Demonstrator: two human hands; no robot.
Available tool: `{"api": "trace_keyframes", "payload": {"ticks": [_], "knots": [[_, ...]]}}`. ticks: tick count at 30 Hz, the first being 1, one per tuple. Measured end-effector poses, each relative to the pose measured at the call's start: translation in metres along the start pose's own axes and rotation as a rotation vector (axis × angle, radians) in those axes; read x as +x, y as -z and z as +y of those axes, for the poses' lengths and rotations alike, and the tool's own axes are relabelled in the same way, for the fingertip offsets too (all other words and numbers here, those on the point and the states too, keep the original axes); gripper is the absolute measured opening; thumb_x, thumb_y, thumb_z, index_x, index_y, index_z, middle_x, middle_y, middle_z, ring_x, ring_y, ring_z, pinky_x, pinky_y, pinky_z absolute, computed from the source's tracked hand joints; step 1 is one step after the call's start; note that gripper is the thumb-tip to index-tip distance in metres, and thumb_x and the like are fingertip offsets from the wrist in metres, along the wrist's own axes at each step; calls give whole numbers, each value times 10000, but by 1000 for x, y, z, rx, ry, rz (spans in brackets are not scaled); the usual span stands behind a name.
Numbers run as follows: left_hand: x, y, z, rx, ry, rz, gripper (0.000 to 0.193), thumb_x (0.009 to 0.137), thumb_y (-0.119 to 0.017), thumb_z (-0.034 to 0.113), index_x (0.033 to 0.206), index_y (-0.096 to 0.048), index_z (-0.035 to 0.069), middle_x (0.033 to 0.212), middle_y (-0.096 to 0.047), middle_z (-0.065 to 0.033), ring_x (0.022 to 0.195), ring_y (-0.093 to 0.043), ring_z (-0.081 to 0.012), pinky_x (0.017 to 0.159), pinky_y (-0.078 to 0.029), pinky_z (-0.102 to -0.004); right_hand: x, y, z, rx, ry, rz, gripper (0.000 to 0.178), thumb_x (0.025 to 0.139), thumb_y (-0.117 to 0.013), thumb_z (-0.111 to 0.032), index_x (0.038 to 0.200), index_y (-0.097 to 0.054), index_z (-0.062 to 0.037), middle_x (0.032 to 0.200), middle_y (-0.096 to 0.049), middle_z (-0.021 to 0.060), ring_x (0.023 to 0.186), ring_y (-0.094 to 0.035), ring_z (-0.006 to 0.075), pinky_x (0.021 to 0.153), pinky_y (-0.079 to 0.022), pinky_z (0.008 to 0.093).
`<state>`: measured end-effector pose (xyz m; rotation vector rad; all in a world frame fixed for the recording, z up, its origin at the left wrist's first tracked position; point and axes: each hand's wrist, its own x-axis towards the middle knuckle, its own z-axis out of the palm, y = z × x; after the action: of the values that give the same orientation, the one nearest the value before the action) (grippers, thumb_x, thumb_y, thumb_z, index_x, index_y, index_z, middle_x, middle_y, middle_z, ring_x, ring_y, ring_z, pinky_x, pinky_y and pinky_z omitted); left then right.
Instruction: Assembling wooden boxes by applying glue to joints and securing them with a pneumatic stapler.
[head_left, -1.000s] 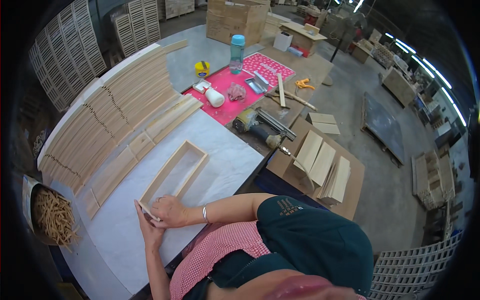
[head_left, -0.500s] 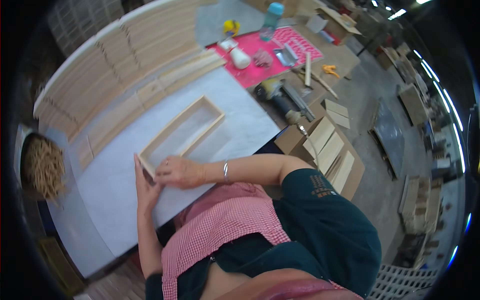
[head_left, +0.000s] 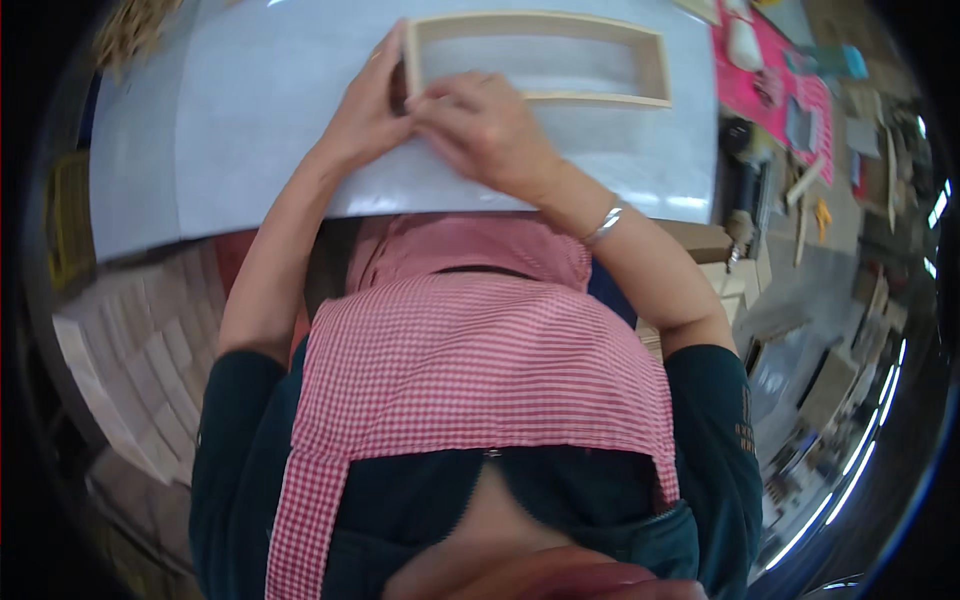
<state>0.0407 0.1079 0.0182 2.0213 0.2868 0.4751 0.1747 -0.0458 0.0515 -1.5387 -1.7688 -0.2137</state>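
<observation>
A long, narrow wooden frame (head_left: 600,99) of pale strips lies on the white worktable, its short end towards my left. My left hand (head_left: 366,115) wraps around that left end, fingers along its outer face and thumb near the close corner. Over the same near left corner curls my right hand (head_left: 488,132), its fingertips closed on the wood beside the left thumb. Motion blur and the hand itself hide whether anything small sits between those right fingers.
The white worktable (head_left: 270,150) ends just before my checked apron. Wood pieces (head_left: 125,30) fill the far left corner. A pink mat (head_left: 745,80) at the right carries a white bottle (head_left: 743,45); a blue bottle (head_left: 840,62) lies beyond. Stacked boards (head_left: 130,350) stand below the table at left.
My view has turned and tilted down, so the frame now appears level near the top edge. Both hands stay at its same corner.
</observation>
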Motion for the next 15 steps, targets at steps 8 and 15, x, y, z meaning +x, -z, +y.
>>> {"api": "trace_keyframes", "payload": {"ticks": [8, 15], "knots": [[10, 0, 24, -105, 225, -120, 966, 846, -685, 189, 1597, -120, -35, 1595, -259, -310, 1461, -316, -424, 1211, -269, -431, 7, -38, -6, -257, -202, 230, 152, 770, -740, -226, 855, -646, -142, 827, -547, 35, 609, -499, 206, 589, -413, 328], [12, -3, 17, -49, 144, -123, 877, 825, -683, 139, 1558, -241, -53, 1484, -428, -307, 1307, -502, -402, 1099, -415, -427, 3, -47, -1, -345, -199, 288, 148, 758, -710, -240, 855, -646, -148, 795, -547, 42, 563, -481, 209, 525, -391, 336]]}}
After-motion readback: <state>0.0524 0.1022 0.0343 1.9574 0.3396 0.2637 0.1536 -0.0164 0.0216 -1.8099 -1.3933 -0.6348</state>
